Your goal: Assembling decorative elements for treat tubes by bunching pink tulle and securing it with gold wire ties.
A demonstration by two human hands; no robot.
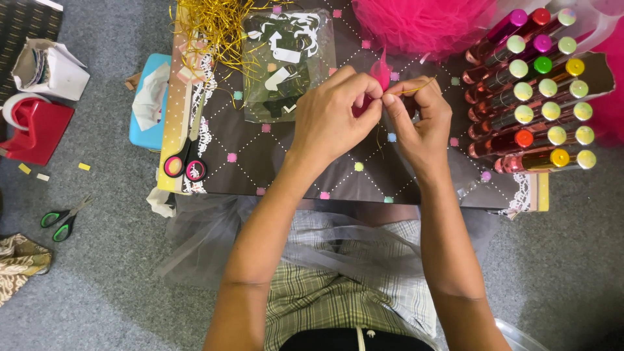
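Over a dark board point(260, 162) with a dotted grid and small coloured squares, my left hand point(335, 114) pinches a small bright pink piece of tulle point(381, 73) between thumb and fingers. My right hand point(419, 120) meets it fingertip to fingertip and holds a thin gold wire point(416, 86) that wraps at the pink piece. A strand of the gold wire hangs down between the hands.
Pink-handled scissors point(185, 156) lie at the board's left edge. Gold ribbon strands point(208, 26), a clear bag of cut-outs point(286, 62), a pink tulle pompom point(422, 23) and rows of capped tubes point(533, 97) surround the hands. Green scissors point(62, 221), a red tape dispenser point(32, 127) and a blue tissue box point(148, 104) sit on the floor at left.
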